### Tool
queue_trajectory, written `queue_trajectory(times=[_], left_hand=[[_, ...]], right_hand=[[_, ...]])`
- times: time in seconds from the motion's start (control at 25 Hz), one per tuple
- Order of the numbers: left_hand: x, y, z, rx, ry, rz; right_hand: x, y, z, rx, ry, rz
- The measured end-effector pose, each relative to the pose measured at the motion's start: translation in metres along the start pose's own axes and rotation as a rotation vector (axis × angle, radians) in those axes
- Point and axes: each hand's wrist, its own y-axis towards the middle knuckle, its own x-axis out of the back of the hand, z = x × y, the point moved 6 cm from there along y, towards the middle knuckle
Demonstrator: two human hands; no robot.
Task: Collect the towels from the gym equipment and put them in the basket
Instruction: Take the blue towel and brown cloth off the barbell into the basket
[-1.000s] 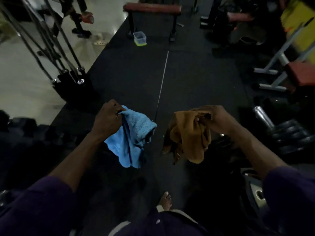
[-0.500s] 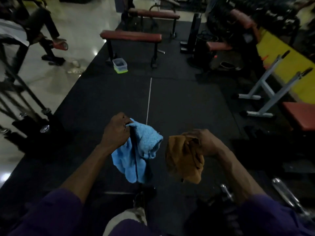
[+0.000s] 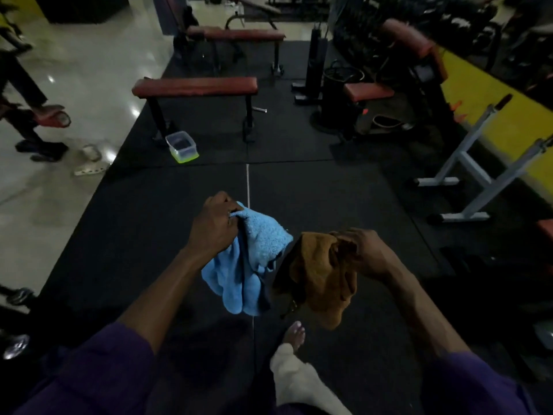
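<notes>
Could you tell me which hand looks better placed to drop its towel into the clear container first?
Probably left: the left hand with the blue towel is on the container's side.

Blue towel (image 3: 257, 259) fluffy terry cloth; brown towel (image 3: 321, 277) similar; floor mat (image 3: 314, 199) matt rubber.

From my feed, a dim gym floor: black rubber mats (image 3: 185, 223) meet pale glossy tiles (image 3: 89, 70) at left. Two red-padded flat benches (image 3: 196, 85) stand one behind the other, a clear plastic tub with a green base (image 3: 182, 146) near the closer bench's leg. A white steel rack (image 3: 478, 175) sits beside a yellow wall (image 3: 490, 115) at right. Another person's legs (image 3: 27, 115) show on the tiles.
</notes>
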Motion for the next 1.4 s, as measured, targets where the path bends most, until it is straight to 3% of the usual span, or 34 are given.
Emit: queue_trajectory(times=[0.6,0.84,1.4], left_hand=[[-0.104,0.464,0.091,-0.047,0.006,-0.058],[-0.15,0.656,0.148,-0.044,-0.047,-0.033],[-0.25,1.061,0.192,-0.115,-0.06,-0.021]], right_hand=[[0.149,0.406,-0.167,-0.036,-0.023,-0.1],[0.199,0.572,-0.222,-0.151,0.037,-0.212],[0.292,0.935,-0.361,-0.16,0.112,-0.343]])
